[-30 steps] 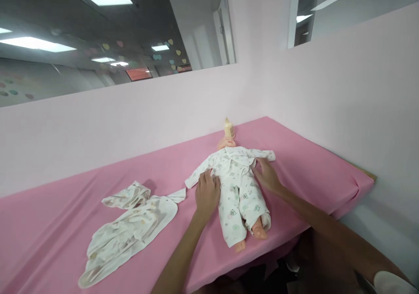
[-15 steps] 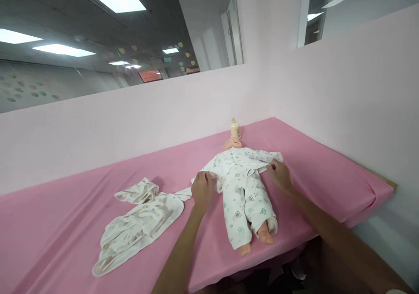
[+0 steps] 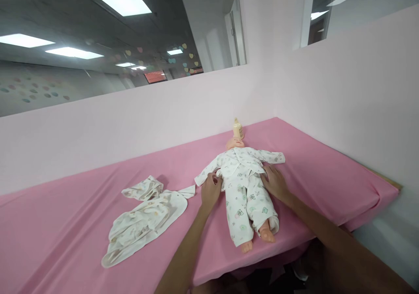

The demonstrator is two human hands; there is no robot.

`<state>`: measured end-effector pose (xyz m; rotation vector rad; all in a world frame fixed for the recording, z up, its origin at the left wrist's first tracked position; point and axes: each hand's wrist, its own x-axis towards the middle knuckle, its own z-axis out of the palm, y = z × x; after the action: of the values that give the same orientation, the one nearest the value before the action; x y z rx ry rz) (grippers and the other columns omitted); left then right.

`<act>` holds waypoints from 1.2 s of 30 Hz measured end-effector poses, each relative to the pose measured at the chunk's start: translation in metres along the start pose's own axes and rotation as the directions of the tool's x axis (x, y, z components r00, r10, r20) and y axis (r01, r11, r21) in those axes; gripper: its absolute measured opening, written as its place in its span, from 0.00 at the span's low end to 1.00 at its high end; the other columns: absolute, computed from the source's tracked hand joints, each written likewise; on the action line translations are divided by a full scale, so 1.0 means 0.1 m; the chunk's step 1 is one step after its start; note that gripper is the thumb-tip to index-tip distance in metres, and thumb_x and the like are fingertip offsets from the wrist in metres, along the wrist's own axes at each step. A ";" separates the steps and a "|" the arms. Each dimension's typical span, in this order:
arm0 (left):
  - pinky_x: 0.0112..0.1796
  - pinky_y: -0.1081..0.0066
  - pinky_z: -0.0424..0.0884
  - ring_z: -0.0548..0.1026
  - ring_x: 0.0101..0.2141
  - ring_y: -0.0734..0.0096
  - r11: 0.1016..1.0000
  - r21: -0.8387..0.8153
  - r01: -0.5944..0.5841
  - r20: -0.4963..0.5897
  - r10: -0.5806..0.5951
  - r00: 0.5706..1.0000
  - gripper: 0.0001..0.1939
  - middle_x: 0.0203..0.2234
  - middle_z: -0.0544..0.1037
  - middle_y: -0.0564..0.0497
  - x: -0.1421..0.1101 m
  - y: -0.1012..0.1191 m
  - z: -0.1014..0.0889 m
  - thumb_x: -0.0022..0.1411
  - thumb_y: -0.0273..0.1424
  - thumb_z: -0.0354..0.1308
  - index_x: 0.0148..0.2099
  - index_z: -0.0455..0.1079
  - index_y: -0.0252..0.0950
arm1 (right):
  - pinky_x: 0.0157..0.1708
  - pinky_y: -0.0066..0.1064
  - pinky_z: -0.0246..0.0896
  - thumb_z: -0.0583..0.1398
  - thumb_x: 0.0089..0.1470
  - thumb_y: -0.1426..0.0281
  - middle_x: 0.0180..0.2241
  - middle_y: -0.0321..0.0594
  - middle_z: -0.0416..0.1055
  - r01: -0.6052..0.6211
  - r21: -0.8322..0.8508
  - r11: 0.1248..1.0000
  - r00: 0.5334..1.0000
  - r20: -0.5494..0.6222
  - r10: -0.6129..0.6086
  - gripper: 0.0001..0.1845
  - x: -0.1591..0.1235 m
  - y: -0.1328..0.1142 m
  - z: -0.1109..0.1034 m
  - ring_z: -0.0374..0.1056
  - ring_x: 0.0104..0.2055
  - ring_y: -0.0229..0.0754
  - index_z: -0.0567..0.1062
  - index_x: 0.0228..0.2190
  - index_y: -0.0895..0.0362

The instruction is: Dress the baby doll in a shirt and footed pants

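- Head view: dressed doll (image 3: 244,181) on its back on a pink-covered worktop (image 3: 310,193), head toward the wall (image 3: 183,112), feet at the near edge.
- Doll wears a white patterned top (image 3: 237,160), sleeves spread out to both sides, and matching trousers (image 3: 240,198). Both feet show below the cuffs; cuff on the person's right sits loose and gaping.
- Left hand (image 3: 211,191): beside the doll's waist, fingers bent, thumb and forefinger curled close together at the side edge of the top. Whether cloth is pinched between them, cannot tell.
- Right hand (image 3: 275,183): at the other side of the waist, fingertips against the clothing near the top's hem. Grip partly hidden; cannot tell if any cloth is caught.
- Bottle (image 3: 238,130), pale yellow, upright just beyond the doll's head, near the wall.
- Loose patterned cloth (image 3: 149,222), crumpled, to the left of the doll; one narrow end reaches near the left hand. One piece or two, cannot tell.
- Above the wall, a wide glass panel (image 3: 137,36) showing bright ceiling lights and small heart shapes.
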<state>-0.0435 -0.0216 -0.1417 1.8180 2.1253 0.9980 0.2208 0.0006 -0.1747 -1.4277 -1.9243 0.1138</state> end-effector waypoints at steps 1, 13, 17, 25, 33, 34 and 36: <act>0.31 0.69 0.63 0.73 0.33 0.64 1.000 -0.007 0.007 0.004 -0.007 1.000 0.16 0.31 0.76 0.49 0.01 0.00 0.02 0.64 0.43 0.46 0.41 0.65 0.37 | 0.44 0.36 0.57 0.50 0.60 0.68 0.43 0.46 0.70 0.005 0.003 1.000 1.000 -0.002 -0.005 0.11 0.00 0.00 0.00 0.65 0.44 0.46 0.69 0.40 0.58; 0.27 0.72 0.59 0.72 0.30 0.66 0.970 0.201 -0.138 -0.329 0.200 0.923 0.11 0.31 0.76 0.48 -0.01 0.05 -0.04 0.65 0.31 0.44 0.40 0.67 0.36 | 0.31 0.32 0.54 0.50 0.55 0.72 0.24 0.35 0.64 0.077 0.256 0.964 0.960 -0.279 -0.003 0.08 0.11 -0.23 -0.10 0.60 0.29 0.41 0.63 0.25 0.55; 0.30 0.70 0.64 0.73 0.37 0.63 0.887 0.361 -0.289 -0.265 0.395 0.880 0.13 0.38 0.76 0.43 -0.01 0.03 0.00 0.62 0.25 0.46 0.48 0.66 0.35 | 0.35 0.33 0.56 0.51 0.54 0.72 0.27 0.37 0.66 0.159 0.182 0.970 0.956 -0.276 -0.105 0.05 0.09 -0.30 -0.06 0.61 0.32 0.43 0.66 0.29 0.56; 0.34 0.68 0.67 0.73 0.35 0.64 0.898 0.227 -0.378 -0.225 0.426 0.876 0.12 0.33 0.76 0.47 0.02 0.10 -0.11 0.60 0.22 0.45 0.40 0.69 0.37 | 0.41 0.35 0.56 0.53 0.58 0.73 0.31 0.40 0.66 0.285 0.093 0.954 0.936 -0.240 -0.256 0.08 0.16 -0.46 -0.07 0.61 0.36 0.43 0.69 0.29 0.56; 0.33 0.70 0.67 0.72 0.32 0.68 0.927 0.012 -0.376 -0.202 0.370 0.907 0.13 0.31 0.76 0.49 -0.17 0.14 -0.23 0.64 0.28 0.44 0.41 0.71 0.37 | 0.42 0.36 0.55 0.52 0.62 0.69 0.34 0.42 0.68 0.431 -0.031 0.902 0.888 -0.165 -0.430 0.12 -0.08 -0.81 -0.22 0.60 0.38 0.42 0.72 0.30 0.57; 0.33 0.70 0.67 0.72 0.32 0.68 0.932 0.013 -0.362 -0.205 0.357 0.911 0.13 0.30 0.76 0.49 -0.17 0.15 -0.22 0.64 0.28 0.44 0.40 0.71 0.37 | 0.42 0.36 0.54 0.52 0.62 0.70 0.34 0.42 0.69 0.509 -0.046 0.860 0.855 -0.085 -0.511 0.12 -0.10 -0.91 -0.21 0.61 0.38 0.43 0.73 0.31 0.57; 0.34 0.69 0.67 0.72 0.33 0.67 0.939 0.018 -0.343 -0.220 0.338 0.915 0.14 0.30 0.75 0.49 -0.15 0.16 -0.22 0.65 0.28 0.44 0.40 0.71 0.37 | 0.42 0.35 0.55 0.51 0.62 0.72 0.33 0.41 0.70 0.661 -0.034 0.750 0.748 0.110 -0.655 0.12 -0.11 -1.11 -0.17 0.62 0.39 0.42 0.73 0.30 0.56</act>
<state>-0.0387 -0.0433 -0.1204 2.2113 1.9349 1.3526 0.1433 -0.0566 -0.1155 -0.7051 -2.4189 -0.2326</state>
